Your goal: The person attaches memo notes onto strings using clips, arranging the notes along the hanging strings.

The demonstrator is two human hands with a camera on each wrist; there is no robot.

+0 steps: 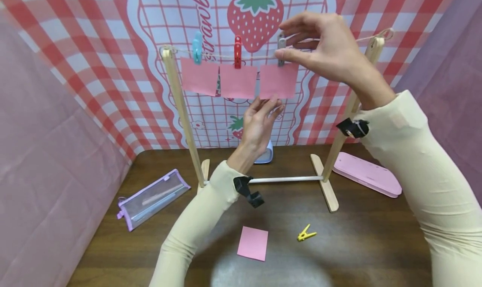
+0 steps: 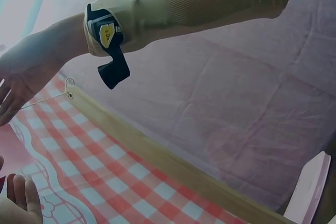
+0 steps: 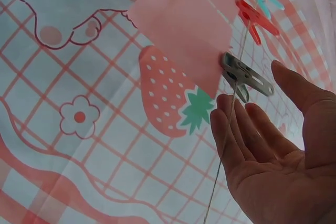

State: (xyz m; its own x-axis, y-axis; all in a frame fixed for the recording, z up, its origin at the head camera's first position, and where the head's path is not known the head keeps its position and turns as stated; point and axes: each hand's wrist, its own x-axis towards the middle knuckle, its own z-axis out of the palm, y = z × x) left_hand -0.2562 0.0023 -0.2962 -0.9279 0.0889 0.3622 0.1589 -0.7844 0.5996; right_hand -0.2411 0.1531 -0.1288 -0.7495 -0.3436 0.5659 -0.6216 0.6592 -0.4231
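Observation:
A grey clothespin (image 3: 247, 74) clips the rightmost pink note (image 1: 278, 81) to a string. My right hand (image 1: 327, 48) is beside this clothespin; in the right wrist view its thumb and fingers stand apart around the clothespin's handles, with a gap showing. Below, my left hand (image 1: 260, 124) has its fingertips at the note's lower edge, fingers loosely bent; whether they touch the paper is hard to see. A red clothespin (image 1: 237, 52) holds the middle pink note (image 1: 238, 82), and a light-blue clothespin (image 1: 197, 48) holds the left pink note (image 1: 199, 77).
The string runs between two wooden posts (image 1: 182, 115) joined by a white rod (image 1: 286, 180). On the table lie a loose pink note (image 1: 253, 243), a yellow clothespin (image 1: 306, 234), a purple-edged mesh pouch (image 1: 154, 199) and a pink case (image 1: 367, 174). A checked strawberry cloth (image 1: 150, 111) hangs behind.

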